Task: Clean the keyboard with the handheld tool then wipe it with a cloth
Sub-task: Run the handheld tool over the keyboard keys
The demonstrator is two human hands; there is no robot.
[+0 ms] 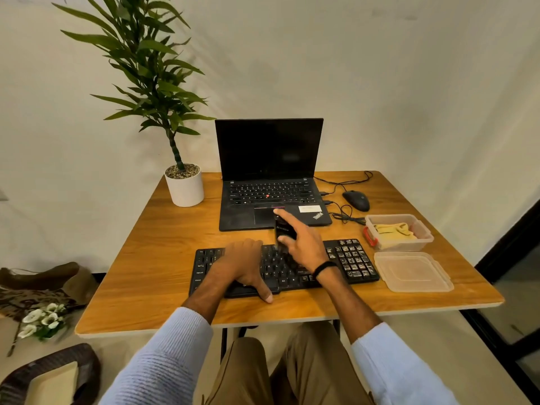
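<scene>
The head view looks down on a wooden table (140,258) with a person seated at its near edge, in light blue sleeves and tan trousers. The black keyboard (355,260) lies across the near middle of the table, tilted a little so its right end sits farther back.

The left hand (244,266) lies palm down on the left half of the keyboard. Its thumb runs along the near edge and its fingers bend down over the keys. The fingertips are hidden, so it cannot be told whether the hand grips the keyboard or only presses on it.

The right hand (304,245), with a dark band on the wrist, is clasped round a black handheld tool (283,229). The forefinger stretches out along the top of the tool. The tool stands steeply, its lower end down at the keys in the upper middle of the keyboard; that end is blurred.

The yellow cloth (393,230) lies crumpled in a clear plastic box (425,230) with a red clip, just beyond the right end of the keyboard. The lid (412,271) lies flat on the near side of the box.

Behind the keyboard an open laptop (268,159) shows a dark screen. A wired mouse (356,200) sits to its right and a potted plant (185,187) to its left. White flowers (43,318) lie on the floor at the left.
</scene>
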